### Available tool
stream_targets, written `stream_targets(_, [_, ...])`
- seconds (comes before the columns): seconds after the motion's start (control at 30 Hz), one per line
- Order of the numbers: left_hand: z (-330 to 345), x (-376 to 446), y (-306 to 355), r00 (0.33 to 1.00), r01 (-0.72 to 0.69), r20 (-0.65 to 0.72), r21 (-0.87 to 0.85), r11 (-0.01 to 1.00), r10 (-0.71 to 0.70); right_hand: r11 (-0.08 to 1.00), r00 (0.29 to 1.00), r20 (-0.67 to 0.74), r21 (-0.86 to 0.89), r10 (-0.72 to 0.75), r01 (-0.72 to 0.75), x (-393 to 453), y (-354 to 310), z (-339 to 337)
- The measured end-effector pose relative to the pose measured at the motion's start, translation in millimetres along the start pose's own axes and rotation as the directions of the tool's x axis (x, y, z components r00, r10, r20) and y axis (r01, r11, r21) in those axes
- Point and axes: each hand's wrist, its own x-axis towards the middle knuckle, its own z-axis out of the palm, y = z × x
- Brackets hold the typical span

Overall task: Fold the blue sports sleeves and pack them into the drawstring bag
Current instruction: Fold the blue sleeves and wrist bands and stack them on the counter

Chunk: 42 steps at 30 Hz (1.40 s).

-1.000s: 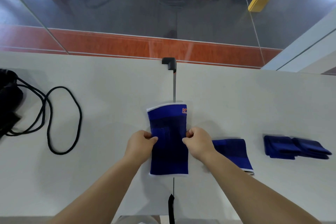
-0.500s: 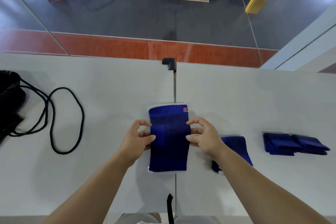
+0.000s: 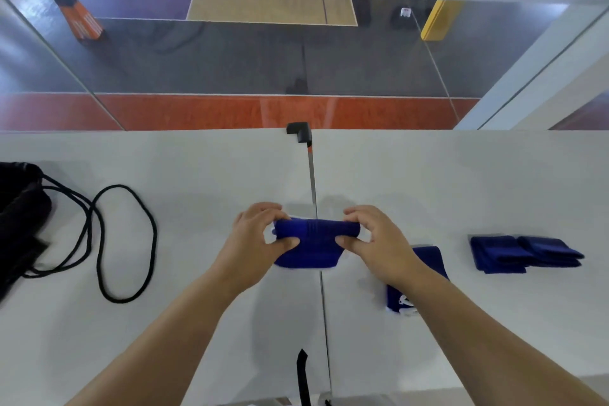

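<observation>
A blue sports sleeve (image 3: 311, 242) lies doubled over on the white table (image 3: 461, 181), across the seam between two tabletops. My left hand (image 3: 255, 234) pinches its left end and my right hand (image 3: 372, 236) pinches its right end, thumbs underneath the fold. Another blue sleeve (image 3: 428, 257) lies flat just right of my right wrist, partly hidden by my forearm. Two folded blue sleeves (image 3: 524, 254) rest side by side farther right. The black drawstring bag (image 3: 19, 224) sits at the table's left edge, cut off by the frame.
The bag's black cord (image 3: 125, 241) loops loosely over the table left of my hands. A black bracket (image 3: 300, 132) caps the seam at the far table edge. A black strap (image 3: 301, 376) hangs at the near edge. Beyond the table is a glass barrier over a gym floor.
The sleeve lay flat and lengthwise before; both hands have lifted its near half up and over toward the far end, so it is now folded in half.
</observation>
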Motion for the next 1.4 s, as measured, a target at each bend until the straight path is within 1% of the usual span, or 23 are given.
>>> stream_targets(0.07, [0.2, -1.1, -1.6, 0.993, 0.037, 0.114, -0.063, 0.997, -0.029, 0.991, 0.995, 0.076, 0.115, 0.062, -0.07, -5.6, 1.9, -1.5])
stream_targets(0.17, [6.7, -1.6, -8.8, 0.979, 0.083, 0.192, -0.091, 0.992, -0.065, 0.974, 0.986, 0.106, 0.174, 0.125, -0.142, -14.6, 10.3, 1.7])
stream_targets(0.23, [15.3, -4.1, -14.3, 0.965, 0.149, 0.241, -0.159, 0.976, -0.108, 0.964, 0.98, 0.118, 0.198, 0.157, -0.179, -20.0, 18.3, 6.3])
stream_targets(0.37, [39.6, -10.9, -19.9, 0.939, 0.244, 0.298, -0.219, 0.945, -0.173, 0.979, 0.98, 0.07, 0.072, 0.186, -0.191, -30.0, 33.5, 10.8])
stream_targets(0.5, [61.8, -12.2, -14.9, 0.915, 0.3, 0.353, -0.264, 0.917, -0.198, 0.977, 0.978, 0.015, 0.023, 0.21, -0.21, -43.6, 50.2, -2.3])
stream_targets(0.73, [110.1, -5.8, 20.6, 0.889, 0.278, 0.436, -0.279, 0.919, -0.137, 0.968, 0.964, -0.083, 0.035, 0.251, -0.249, -64.8, 86.3, -57.4])
stream_targets(0.83, [136.4, -0.1, 37.1, 0.889, 0.278, 0.437, -0.282, 0.918, -0.135, 0.959, 0.955, -0.088, 0.031, 0.282, -0.281, -64.0, 104.6, -82.9])
stream_targets(0.9, [153.6, 5.1, 46.4, 0.897, 0.283, 0.414, -0.268, 0.921, -0.155, 0.955, 0.952, -0.085, -0.004, 0.295, -0.296, -58.3, 116.1, -97.2])
stream_targets(1.0, [172.5, 13.8, 55.9, 0.908, 0.298, 0.361, -0.204, 0.933, -0.211, 0.956, 0.961, -0.065, -0.106, 0.269, -0.274, -44.2, 130.1, -110.4])
stream_targets(1.1, [183.2, 20.0, 56.6, 0.914, 0.315, 0.314, -0.155, 0.936, -0.255, 0.95, 0.968, -0.002, -0.193, 0.251, -0.247, -28.8, 138.4, -114.1])
stream_targets(1.17, [188.1, 21.8, 54.7, 0.937, 0.274, 0.242, -0.065, 0.96, -0.251, 0.944, 0.968, 0.029, -0.231, 0.25, -0.237, -20.9, 141.0, -113.3])
stream_targets(1.23, [192.5, 22.8, 52.6, 0.957, 0.236, 0.171, 0.016, 0.972, -0.235, 0.936, 0.972, 0.041, -0.282, 0.231, -0.211, -15.7, 143.5, -110.2])
stream_targets(1.33, [198.3, 24.4, 53.5, 0.951, 0.257, 0.168, 0.028, 0.966, -0.258, 0.922, 0.981, 0.071, -0.358, 0.181, -0.144, -10.9, 147.3, -107.2])
stream_targets(1.4, [200.1, 28.5, 54.8, 0.95, 0.245, 0.177, 0.091, 0.965, -0.258, 0.915, 0.981, 0.14, -0.399, 0.133, -0.067, -6.0, 150.7, -108.0])
